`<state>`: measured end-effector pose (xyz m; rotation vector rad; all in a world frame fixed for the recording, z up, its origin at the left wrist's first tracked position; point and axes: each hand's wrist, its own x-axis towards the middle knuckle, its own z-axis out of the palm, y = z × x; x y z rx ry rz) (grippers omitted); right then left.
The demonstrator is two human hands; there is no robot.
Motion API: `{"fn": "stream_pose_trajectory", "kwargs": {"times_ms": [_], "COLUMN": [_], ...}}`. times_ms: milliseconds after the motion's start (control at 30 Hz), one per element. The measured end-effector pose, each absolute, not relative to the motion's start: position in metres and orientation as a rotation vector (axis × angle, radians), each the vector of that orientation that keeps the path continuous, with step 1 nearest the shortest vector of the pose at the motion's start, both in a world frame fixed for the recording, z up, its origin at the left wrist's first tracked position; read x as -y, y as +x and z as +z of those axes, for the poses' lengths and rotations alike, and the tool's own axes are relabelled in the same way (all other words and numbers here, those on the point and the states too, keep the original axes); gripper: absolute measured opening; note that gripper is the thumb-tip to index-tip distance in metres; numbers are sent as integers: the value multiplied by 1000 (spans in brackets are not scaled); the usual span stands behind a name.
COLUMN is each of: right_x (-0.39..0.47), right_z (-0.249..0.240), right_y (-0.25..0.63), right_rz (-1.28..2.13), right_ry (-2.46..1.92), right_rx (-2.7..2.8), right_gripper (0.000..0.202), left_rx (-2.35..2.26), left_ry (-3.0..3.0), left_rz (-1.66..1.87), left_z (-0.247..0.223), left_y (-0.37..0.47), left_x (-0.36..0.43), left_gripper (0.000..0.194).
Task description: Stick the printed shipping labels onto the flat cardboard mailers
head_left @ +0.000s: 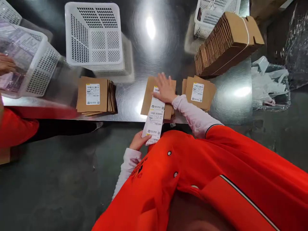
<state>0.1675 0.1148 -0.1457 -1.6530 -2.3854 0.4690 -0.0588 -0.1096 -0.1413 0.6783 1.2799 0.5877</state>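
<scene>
My left hand (140, 140) pinches the lower end of a strip of printed white labels (154, 121) at the table's front edge. The strip runs up onto a flat piece of brown cardboard (147, 102), where its top label lies. Over that label and the cardboard my right hand (165, 88) rests flat with fingers spread. To the right lies a stack of cardboard pieces (208, 96) with a label on top. Another labelled cardboard stack (103, 96) sits to the left.
A white plastic basket (92, 65) stands at the back left. At the far left, a co-worker's hand (7, 64) is over a basket (42, 70) of plastic-wrapped items. A strapped cardboard bundle (226, 45) and a smaller basket (204, 29) are at the back right, beside a bag of white scraps (269, 83).
</scene>
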Motion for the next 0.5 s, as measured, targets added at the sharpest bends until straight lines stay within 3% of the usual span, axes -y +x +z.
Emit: {"fn": "stream_pose_trajectory", "kwargs": {"times_ms": [100, 333, 500], "right_x": [-92, -27, 16], "right_z": [-145, -130, -130], "right_y": [149, 157, 191], "right_rz": [502, 430, 539], "right_ry": [-1552, -1266, -2042], "right_rx": [2555, 2625, 1997], "right_gripper": [83, 56, 65], "left_rx": [-1249, -1195, -1662], "left_ry": [672, 734, 951], "left_rz": [674, 1381, 1038], "left_z": [-121, -92, -126], "left_y": [-84, -68, -23], "left_x": [108, 9, -49], "left_gripper": [53, 41, 17]}}
